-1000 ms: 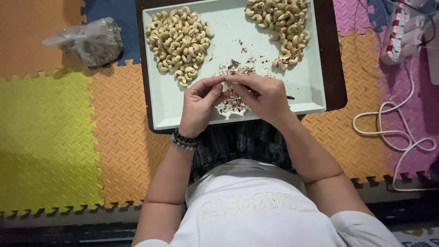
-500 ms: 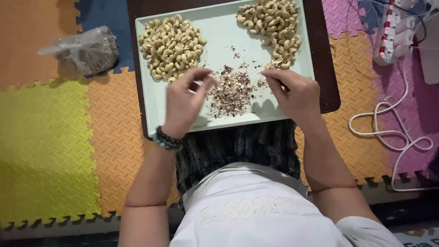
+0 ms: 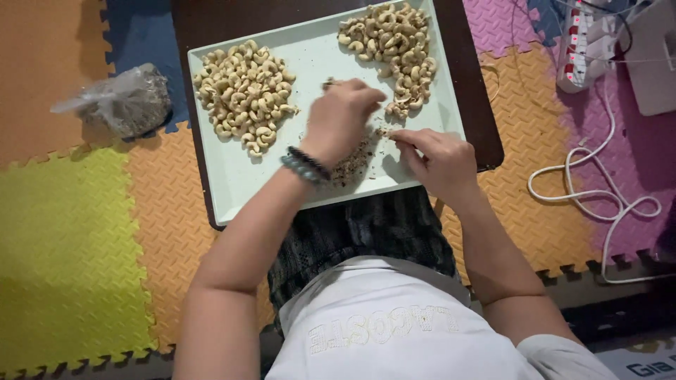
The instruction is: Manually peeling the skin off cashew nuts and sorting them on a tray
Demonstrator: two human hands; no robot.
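Reaching across toward two o'clock, the left hand [image 3: 341,116] now hovers beside the right cashew pile [image 3: 394,49], fingers curled, contents hidden; the right hand [image 3: 440,162] pinches narrowly at husk scraps [image 3: 352,163].

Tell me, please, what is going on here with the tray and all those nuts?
A person sits on a foam-mat floor with a pale tray on their lap, sorting cashews. Their left hand reaches across the tray toward the right-hand cashew pile, while the right hand rests on the tray beside a heap of brown skin flakes. Another cashew pile lies at the tray's left. A plastic bag sits on the mat beyond it.
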